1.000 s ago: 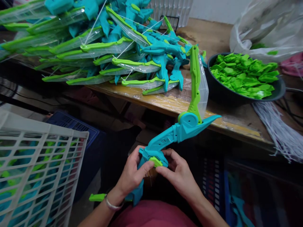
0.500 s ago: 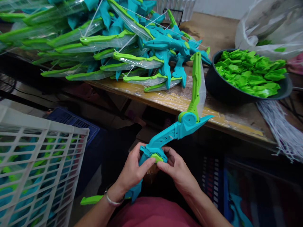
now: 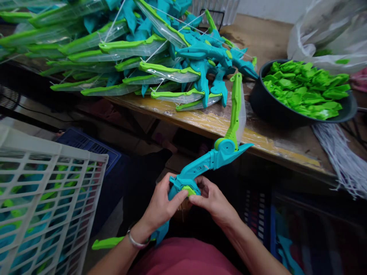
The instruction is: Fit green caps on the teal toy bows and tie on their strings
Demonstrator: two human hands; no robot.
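Note:
A blue and green plastic toy bow point(image 3: 197, 165) is held slantwise in front of my lap, its upper green limb point(image 3: 235, 110) reaching over the table edge. My left hand point(image 3: 165, 200) grips the bow's middle, thumb pressed on a small green plastic piece point(image 3: 189, 190) set at its centre. From the other side my right hand point(image 3: 210, 196) closes round the same middle part, its thumb at the green piece too. The bow's lower limb point(image 3: 107, 243) sticks out beneath my left forearm. My fingers behind the bow are partly hidden.
Many similar bows with white strings point(image 3: 172, 72) lie heaped on the table point(image 3: 275, 147). A black bowl point(image 3: 275, 109) of green pieces stands at right, near a plastic bag point(image 3: 304, 38) and hanging white strings point(image 3: 338, 160). A white crate point(image 3: 97, 157) stands left, a blue crate point(image 3: 273, 229) lower right.
The bow's upper end has dipped slightly down and left. Both hands keep their grip on its middle, thumbs at the green piece.

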